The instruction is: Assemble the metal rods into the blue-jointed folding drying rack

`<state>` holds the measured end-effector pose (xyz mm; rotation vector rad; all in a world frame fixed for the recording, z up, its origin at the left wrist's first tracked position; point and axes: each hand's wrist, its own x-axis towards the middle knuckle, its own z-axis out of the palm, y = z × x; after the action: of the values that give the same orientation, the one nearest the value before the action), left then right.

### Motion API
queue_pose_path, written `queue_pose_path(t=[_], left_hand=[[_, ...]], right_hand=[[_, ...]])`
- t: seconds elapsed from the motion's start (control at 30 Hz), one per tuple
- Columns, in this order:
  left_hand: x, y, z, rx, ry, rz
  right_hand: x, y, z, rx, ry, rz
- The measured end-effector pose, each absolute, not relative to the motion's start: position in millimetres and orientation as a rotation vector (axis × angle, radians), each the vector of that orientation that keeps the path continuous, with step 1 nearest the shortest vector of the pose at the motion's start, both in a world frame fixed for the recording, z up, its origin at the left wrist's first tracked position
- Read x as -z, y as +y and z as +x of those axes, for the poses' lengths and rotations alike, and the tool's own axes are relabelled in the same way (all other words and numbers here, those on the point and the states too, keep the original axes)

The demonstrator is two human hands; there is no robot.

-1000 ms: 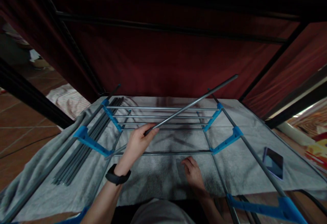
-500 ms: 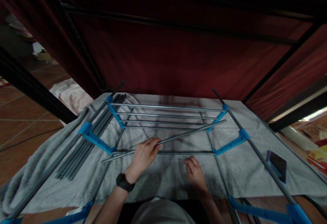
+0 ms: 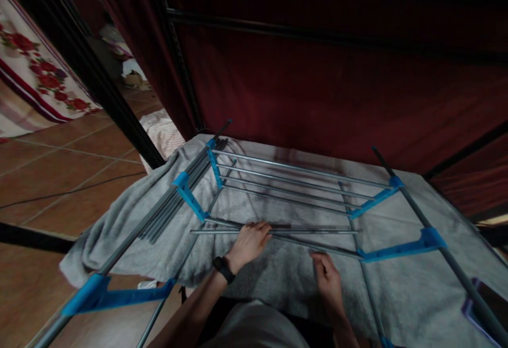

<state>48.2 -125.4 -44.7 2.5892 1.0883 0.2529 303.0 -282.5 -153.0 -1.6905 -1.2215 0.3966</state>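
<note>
My left hand (image 3: 250, 244), with a dark watch on its wrist, is closed around a loose grey metal tube (image 3: 317, 231). The tube lies almost level over the frame and crosses the frame's nearest rung (image 3: 305, 243). My right hand (image 3: 328, 279) is just below that rung, holding nothing, its fingers loosely bent and apart from the tube. Around both hands stands a rack frame of grey tubes with blue plastic brackets, among them a left bracket (image 3: 192, 199) and a right bracket (image 3: 400, 250). Several rungs (image 3: 286, 184) span the far brackets.
Several loose tubes (image 3: 178, 199) lie bundled at the left on a grey blanket (image 3: 273, 279). A phone (image 3: 482, 308) rests at the right edge. Dark red curtain (image 3: 317, 99) on a black metal frame closes off the back. A cable (image 3: 79, 188) crosses the tiled floor at left.
The view has swung to the left. The tube in my left hand has turned from a slant to nearly level. My right hand keeps its place below the nearest rung, still without anything in it.
</note>
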Motion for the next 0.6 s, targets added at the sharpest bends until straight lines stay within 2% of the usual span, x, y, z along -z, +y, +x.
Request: queue_pose_path(t=[0.17,0.37,0.6], left_hand=[[59,-133,46,-0.243,1.06,2.559],[59,-134,42,-0.254,1.018,2.552],[64,-135,44,-0.251,1.002,2.59]], right_hand=[[155,-278,304,-0.406,-0.879,-1.704],[142,-274,302,-0.594,-0.54,-1.512],[129,-263,332,-0.636,-0.45,-1.305]])
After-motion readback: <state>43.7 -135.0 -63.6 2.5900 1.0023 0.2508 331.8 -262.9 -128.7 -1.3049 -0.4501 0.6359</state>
